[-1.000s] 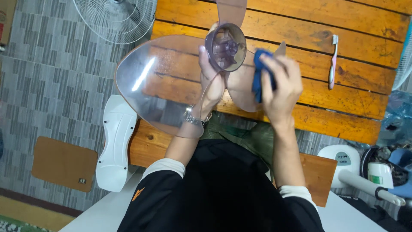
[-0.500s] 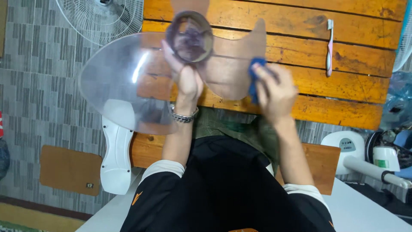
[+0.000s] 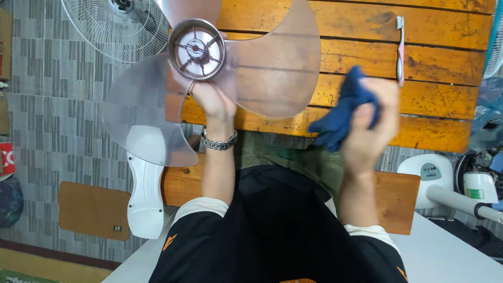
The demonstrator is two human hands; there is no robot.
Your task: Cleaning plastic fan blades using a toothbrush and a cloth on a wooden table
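Black cloth covers the person's arms nearest the camera, with pale cuffs at the sleeve ends. Up from there, the right hand (image 3: 367, 118) is closed around a soft, crumpled blue rag (image 3: 343, 107), a bit blurry. The left hand (image 3: 212, 99), with a metal wristband, grips the clear plastic fan blade (image 3: 272, 63) from behind, just under its round hub (image 3: 196, 48). The blade is thin and see-through, with wide rounded wings, and is held up over the wooden table (image 3: 445, 57). The rag is just beside one wing; I cannot tell if they touch. Farther off, a toothbrush (image 3: 400, 50) lies on the shiny orange planks. A white wire fan grille (image 3: 105, 31) sits by the grey patterned floor.
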